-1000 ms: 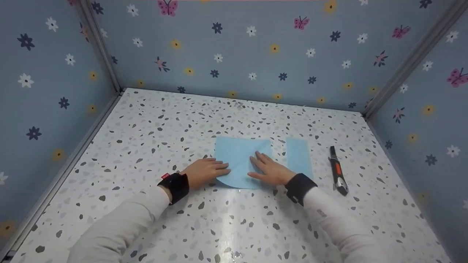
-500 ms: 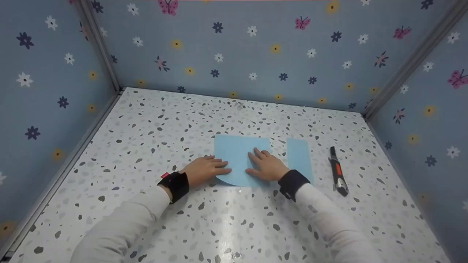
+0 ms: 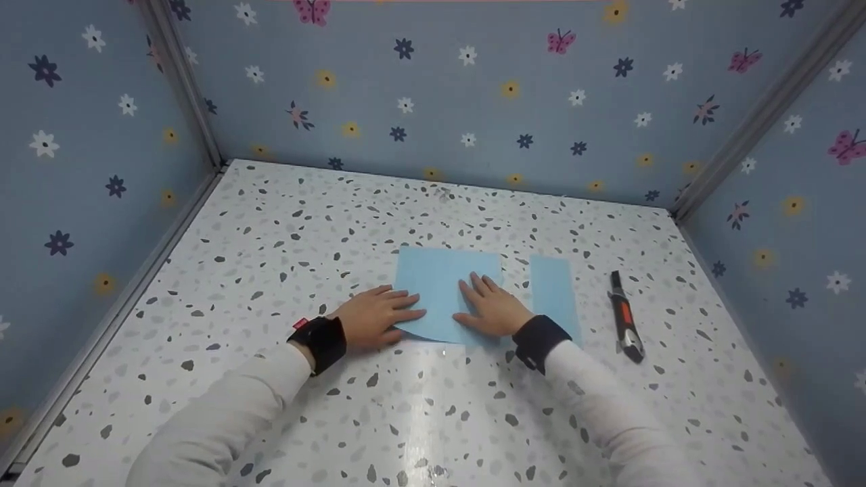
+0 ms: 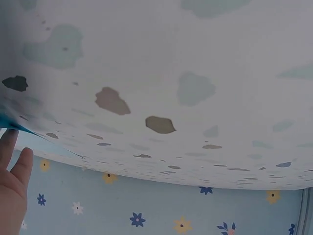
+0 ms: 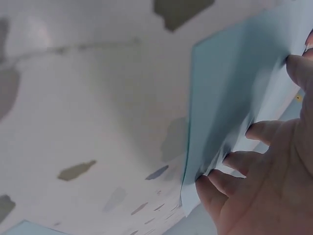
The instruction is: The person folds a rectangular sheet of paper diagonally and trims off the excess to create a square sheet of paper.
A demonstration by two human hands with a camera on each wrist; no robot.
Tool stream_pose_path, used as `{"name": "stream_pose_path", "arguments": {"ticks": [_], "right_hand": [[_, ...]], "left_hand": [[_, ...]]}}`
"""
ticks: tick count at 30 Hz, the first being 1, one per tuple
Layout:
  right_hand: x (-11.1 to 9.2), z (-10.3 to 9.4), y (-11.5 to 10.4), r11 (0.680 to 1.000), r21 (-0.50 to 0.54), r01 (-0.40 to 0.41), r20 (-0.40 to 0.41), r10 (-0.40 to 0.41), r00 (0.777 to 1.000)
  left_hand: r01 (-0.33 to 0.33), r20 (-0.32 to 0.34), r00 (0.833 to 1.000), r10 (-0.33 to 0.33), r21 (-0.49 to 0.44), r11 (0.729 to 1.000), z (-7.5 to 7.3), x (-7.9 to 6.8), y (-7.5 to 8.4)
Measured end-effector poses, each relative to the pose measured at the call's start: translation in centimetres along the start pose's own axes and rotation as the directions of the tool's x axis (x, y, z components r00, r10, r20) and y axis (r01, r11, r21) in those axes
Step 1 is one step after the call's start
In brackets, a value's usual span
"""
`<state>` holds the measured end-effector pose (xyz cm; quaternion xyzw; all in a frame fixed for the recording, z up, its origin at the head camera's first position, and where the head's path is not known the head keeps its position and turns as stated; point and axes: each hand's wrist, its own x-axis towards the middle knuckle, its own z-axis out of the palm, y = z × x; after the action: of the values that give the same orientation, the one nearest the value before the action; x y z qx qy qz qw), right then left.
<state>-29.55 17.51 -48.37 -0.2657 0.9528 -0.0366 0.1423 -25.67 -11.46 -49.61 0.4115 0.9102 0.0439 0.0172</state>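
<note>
A light blue sheet of paper [image 3: 443, 277] lies on the speckled tabletop, its near left corner lifted and curving in the head view. My left hand [image 3: 373, 316] is at its left edge, fingertips over the paper and thumb near the raised corner. On the right half of the sheet rests my right hand [image 3: 497, 308], fingers spread. The right wrist view has those fingertips [image 5: 259, 129] pressing on the paper [image 5: 222, 83]. Only a couple of left fingers [image 4: 20, 169] show at the border of the left wrist view, against the paper's edge.
Right of the sheet lies a narrower blue paper strip [image 3: 551, 287], partly behind the right wrist. Farther right is a utility knife [image 3: 626, 318] with a black and orange handle. Flower-patterned panels [image 3: 467, 95] enclose the table at the back and sides.
The sheet has shifted slightly away from me and its diagonal ripple has smoothed out. My right hand has slid a little left. My left thumb has spread away from the fingers.
</note>
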Motion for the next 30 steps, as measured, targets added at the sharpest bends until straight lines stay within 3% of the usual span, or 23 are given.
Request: {"name": "stream_pose_path", "arguments": {"ticks": [7, 14, 17, 24, 30], "right_hand": [[0.0, 0.3, 0.5, 1.000, 0.015, 0.001, 0.015, -0.001, 1.000], [0.3, 0.5, 1.1, 0.998, 0.061, -0.013, 0.001, 0.013, 1.000], [0.3, 0.4, 1.5, 0.997, 0.074, -0.005, -0.007, 0.006, 1.000], [-1.0, 0.1, 3.0, 0.990, 0.142, -0.011, -0.070, 0.021, 0.997], [-2.4, -0.2, 5.6, 0.988, 0.133, -0.076, -0.150, 0.096, 0.984]], "left_hand": [[0.048, 0.026, 0.999, -0.047, -0.048, 0.998, 0.6, 0.0, -0.2], [0.002, -0.017, 1.000, 0.000, 0.096, 0.995, 0.4, -0.3, 0.0], [0.006, -0.039, 0.999, -0.002, 0.111, 0.994, 0.7, -0.4, -0.3], [0.096, -0.049, 0.994, -0.100, -0.069, 0.993, 1.1, -0.8, -0.4], [0.179, -0.126, 0.971, -0.203, -0.179, 0.967, 0.5, -1.2, -0.9]]}}
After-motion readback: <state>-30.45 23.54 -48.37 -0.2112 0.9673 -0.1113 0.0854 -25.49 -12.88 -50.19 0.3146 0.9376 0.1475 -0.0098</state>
